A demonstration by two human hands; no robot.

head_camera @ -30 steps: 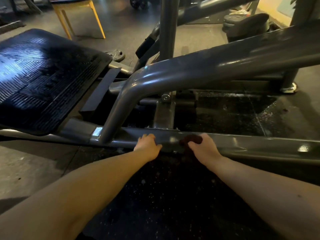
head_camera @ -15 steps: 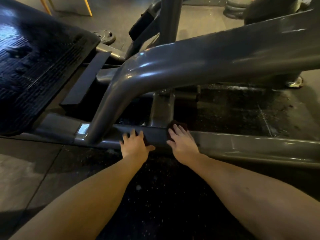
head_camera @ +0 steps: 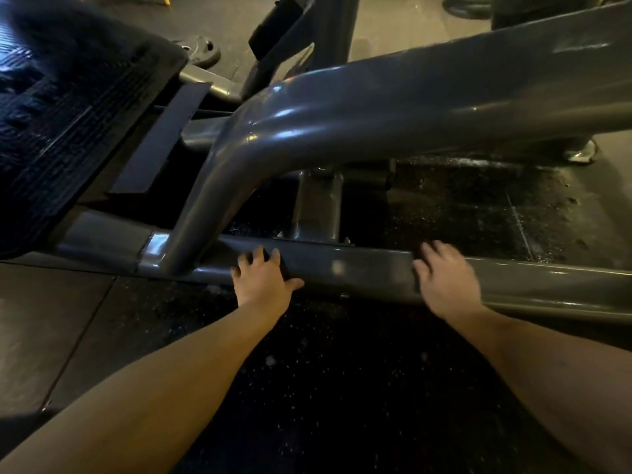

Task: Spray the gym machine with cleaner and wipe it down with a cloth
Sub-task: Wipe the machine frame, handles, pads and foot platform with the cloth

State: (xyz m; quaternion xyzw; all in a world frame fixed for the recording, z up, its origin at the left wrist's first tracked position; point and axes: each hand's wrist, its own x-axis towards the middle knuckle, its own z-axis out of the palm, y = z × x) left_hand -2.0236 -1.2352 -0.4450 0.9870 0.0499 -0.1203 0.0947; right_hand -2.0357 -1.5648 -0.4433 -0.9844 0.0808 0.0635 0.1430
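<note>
The gym machine's low grey frame bar (head_camera: 359, 268) runs across the floor in front of me. A thick bent grey tube (head_camera: 376, 107) rises from its left end toward the upper right. My left hand (head_camera: 261, 278) rests on the bar beside that joint, fingers spread. My right hand (head_camera: 444, 278) lies flat on the bar further right and is blurred by motion. The dark cloth that was under this hand earlier is hidden beneath it now. No spray bottle is in view.
A ribbed black footplate (head_camera: 68, 114) tilts up at the left. A short grey post (head_camera: 319, 206) stands behind the bar. Speckled black rubber flooring (head_camera: 342, 371) lies under my arms. Stacked weight plates (head_camera: 468, 8) sit at the top right.
My right hand has slid right along the low bar, away from my left hand. The left hand stays near the joint. My view has dropped closer to the bar.
</note>
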